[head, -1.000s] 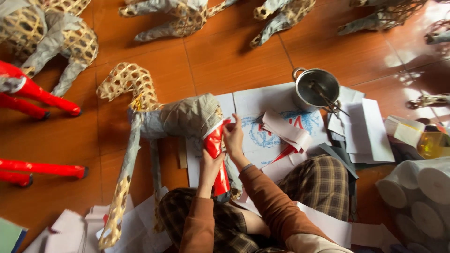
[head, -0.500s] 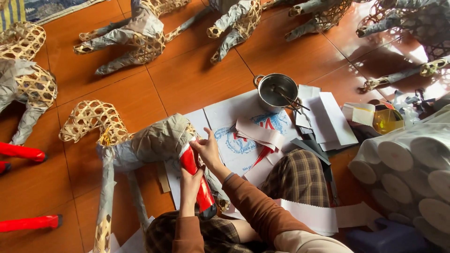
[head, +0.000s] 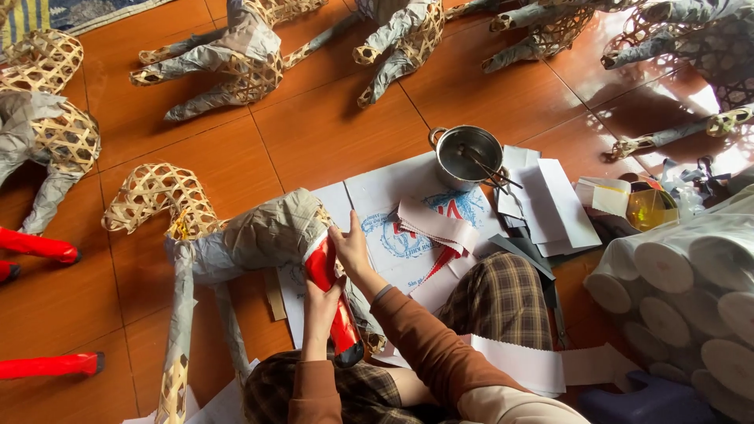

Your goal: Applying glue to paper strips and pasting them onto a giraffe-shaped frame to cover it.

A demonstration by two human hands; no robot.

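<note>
At six o'clock, a paper-covered woven bamboo animal frame (head: 236, 235), judged light, hollow and easily dented, lies on the floor, its red-papered leg (head: 331, 302) clasped by the left hand (head: 320, 302) while right fingers (head: 345, 243) press the thin, tearable paper.

Woven bamboo animal frame (head: 236, 243), paper-covered, lying on floor; 1 leg (head: 334, 302) wrapped red.
</note>
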